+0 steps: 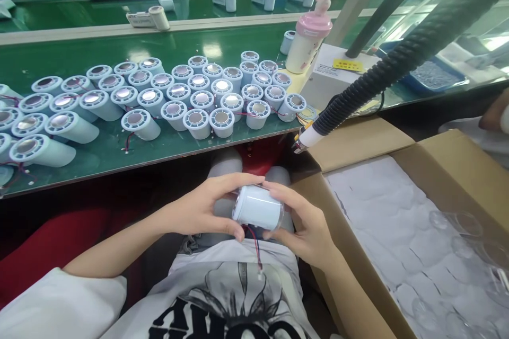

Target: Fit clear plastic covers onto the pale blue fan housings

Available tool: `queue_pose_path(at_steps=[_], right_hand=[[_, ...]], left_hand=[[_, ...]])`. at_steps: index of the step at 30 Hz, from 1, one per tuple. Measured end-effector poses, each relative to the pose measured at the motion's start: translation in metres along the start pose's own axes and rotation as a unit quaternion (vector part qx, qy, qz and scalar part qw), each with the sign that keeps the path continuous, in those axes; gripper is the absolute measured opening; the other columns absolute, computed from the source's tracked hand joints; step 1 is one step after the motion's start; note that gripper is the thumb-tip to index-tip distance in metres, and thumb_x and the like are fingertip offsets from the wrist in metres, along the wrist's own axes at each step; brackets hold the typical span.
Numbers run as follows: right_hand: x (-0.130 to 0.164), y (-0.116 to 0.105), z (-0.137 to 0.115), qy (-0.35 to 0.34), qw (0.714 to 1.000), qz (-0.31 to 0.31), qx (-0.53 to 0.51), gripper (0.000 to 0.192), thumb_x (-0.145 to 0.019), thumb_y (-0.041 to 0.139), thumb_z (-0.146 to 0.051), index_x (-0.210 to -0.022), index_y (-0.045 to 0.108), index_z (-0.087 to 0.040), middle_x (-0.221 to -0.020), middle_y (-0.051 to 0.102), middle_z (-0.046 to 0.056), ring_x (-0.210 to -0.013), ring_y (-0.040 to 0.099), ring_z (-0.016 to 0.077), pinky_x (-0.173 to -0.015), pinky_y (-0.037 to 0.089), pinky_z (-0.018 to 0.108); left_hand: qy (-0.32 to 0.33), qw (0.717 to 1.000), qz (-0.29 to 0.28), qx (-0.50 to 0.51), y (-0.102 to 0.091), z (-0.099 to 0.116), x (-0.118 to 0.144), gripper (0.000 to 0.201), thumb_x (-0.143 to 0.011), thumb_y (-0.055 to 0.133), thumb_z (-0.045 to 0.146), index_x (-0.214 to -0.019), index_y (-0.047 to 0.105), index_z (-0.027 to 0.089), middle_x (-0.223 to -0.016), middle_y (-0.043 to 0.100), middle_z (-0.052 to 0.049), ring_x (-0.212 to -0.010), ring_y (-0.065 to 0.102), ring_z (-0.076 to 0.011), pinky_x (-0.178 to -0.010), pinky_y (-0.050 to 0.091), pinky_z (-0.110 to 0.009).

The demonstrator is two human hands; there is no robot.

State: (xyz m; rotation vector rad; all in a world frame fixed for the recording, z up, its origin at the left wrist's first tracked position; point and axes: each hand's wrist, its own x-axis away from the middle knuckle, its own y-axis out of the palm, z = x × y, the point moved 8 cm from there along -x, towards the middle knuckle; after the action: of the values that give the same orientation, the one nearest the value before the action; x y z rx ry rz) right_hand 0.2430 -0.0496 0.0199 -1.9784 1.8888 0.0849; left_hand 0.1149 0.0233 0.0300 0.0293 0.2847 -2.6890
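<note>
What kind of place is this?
Probably a factory assembly line. Dozens of identical white cylinders crowd a long green workbench, both hands hold another white cylinder, and a cardboard box stands nearby.

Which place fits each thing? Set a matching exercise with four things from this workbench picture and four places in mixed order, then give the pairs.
Things:
1. white cylinder
2. pink-capped bottle
3. cardboard box
4. black corrugated hose

Places:
A. slanting down from the upper right
B. standing at the green bench's right end
C. held between left hand and right hand
D. open, at the person's right

Pairs: 1-C, 2-B, 3-D, 4-A
</note>
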Motion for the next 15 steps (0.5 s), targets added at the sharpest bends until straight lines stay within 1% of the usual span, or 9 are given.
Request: queue_pose_path(at_steps=[1,2,3,5,8,10,11,13,15], right_hand=[[0.001,0.002,0.006,0.049,0.997,-0.004,-0.065,0.060,-0.078,0.074,-0.024,-0.132,0.047,-0.031,-0.133,0.055,0.008,-0.121,0.054,0.0258,-0.098,0.050,0.041],[0.002,0.005,0.012,0.093,0.987,-0.008,-0.130,0.059,-0.079,0.074,-0.029,-0.132,0.047,-0.030,-0.131,0.057,0.008,-0.116,0.057,0.0251,-0.094,0.053,0.039],[0.003,0.008,0.015,0.128,0.974,-0.009,-0.185,0.057,-0.081,0.072,-0.032,-0.132,0.047,-0.029,-0.128,0.058,0.008,-0.111,0.061,0.0238,-0.088,0.056,0.036],[0.006,0.011,0.020,0.169,0.954,-0.009,-0.247,0.054,-0.081,0.071,-0.032,-0.130,0.049,-0.030,-0.121,0.063,0.007,-0.099,0.065,0.0211,-0.081,0.058,0.033],[0.008,0.010,0.026,0.200,0.951,-0.008,-0.237,0.053,-0.076,0.076,-0.027,-0.126,0.056,-0.031,-0.105,0.069,0.002,-0.084,0.068,0.0175,-0.078,0.058,0.032],[0.009,0.011,0.032,0.220,0.951,-0.006,-0.216,0.052,-0.073,0.078,-0.026,-0.122,0.060,-0.030,-0.096,0.070,0.000,-0.078,0.067,0.0169,-0.077,0.058,0.032],[0.009,0.013,0.035,0.230,0.950,-0.003,-0.211,0.053,-0.072,0.078,-0.027,-0.122,0.061,-0.029,-0.094,0.071,-0.001,-0.078,0.067,0.0174,-0.078,0.058,0.032],[0.010,0.020,0.040,0.254,0.943,0.000,-0.215,0.057,-0.073,0.077,-0.031,-0.126,0.058,-0.027,-0.097,0.071,0.001,-0.084,0.067,0.0191,-0.080,0.057,0.033],[0.010,0.026,0.045,0.268,0.937,-0.013,-0.223,0.063,-0.077,0.072,-0.039,-0.135,0.050,-0.026,-0.103,0.070,0.003,-0.088,0.066,0.0201,-0.078,0.056,0.034]], left_hand=[[0.025,1.000,-0.011,-0.016,0.000,0.003,0.000,0.080,-0.067,0.080,0.024,-0.139,0.044,0.029,-0.141,0.047,-0.013,-0.127,0.048,-0.0302,-0.097,0.050,-0.037],[0.041,0.999,-0.020,-0.024,0.001,0.006,0.001,0.081,-0.068,0.079,0.021,-0.140,0.043,0.030,-0.145,0.043,-0.012,-0.132,0.043,-0.0306,-0.099,0.048,-0.037],[0.042,0.999,-0.028,-0.021,0.001,0.006,0.001,0.079,-0.071,0.077,0.019,-0.141,0.042,0.030,-0.147,0.040,-0.012,-0.134,0.040,-0.0300,-0.100,0.048,-0.037],[0.006,0.999,-0.035,0.016,0.001,0.000,0.001,0.075,-0.075,0.073,0.018,-0.141,0.040,0.030,-0.146,0.042,-0.012,-0.131,0.045,-0.0280,-0.098,0.050,-0.036],[-0.064,0.993,-0.037,0.090,0.004,-0.013,0.003,0.072,-0.078,0.071,0.020,-0.142,0.039,0.027,-0.143,0.046,-0.013,-0.123,0.053,-0.0264,-0.097,0.050,-0.037],[-0.082,0.987,-0.045,0.130,0.010,-0.021,0.004,0.074,-0.078,0.071,0.022,-0.143,0.038,0.028,-0.142,0.047,-0.011,-0.122,0.054,-0.0264,-0.098,0.049,-0.038],[-0.088,0.984,-0.048,0.145,0.013,-0.025,0.004,0.075,-0.078,0.071,0.023,-0.144,0.036,0.029,-0.142,0.047,-0.010,-0.123,0.053,-0.0261,-0.099,0.048,-0.037],[-0.117,0.978,-0.044,0.165,0.018,-0.036,0.006,0.075,-0.079,0.069,0.028,-0.145,0.033,0.031,-0.141,0.049,-0.009,-0.120,0.056,-0.0254,-0.096,0.050,-0.036],[-0.179,0.973,-0.026,0.146,0.014,-0.053,0.009,0.069,-0.082,0.063,0.040,-0.144,0.034,0.031,-0.134,0.055,-0.008,-0.108,0.063,-0.0254,-0.083,0.056,-0.033]])
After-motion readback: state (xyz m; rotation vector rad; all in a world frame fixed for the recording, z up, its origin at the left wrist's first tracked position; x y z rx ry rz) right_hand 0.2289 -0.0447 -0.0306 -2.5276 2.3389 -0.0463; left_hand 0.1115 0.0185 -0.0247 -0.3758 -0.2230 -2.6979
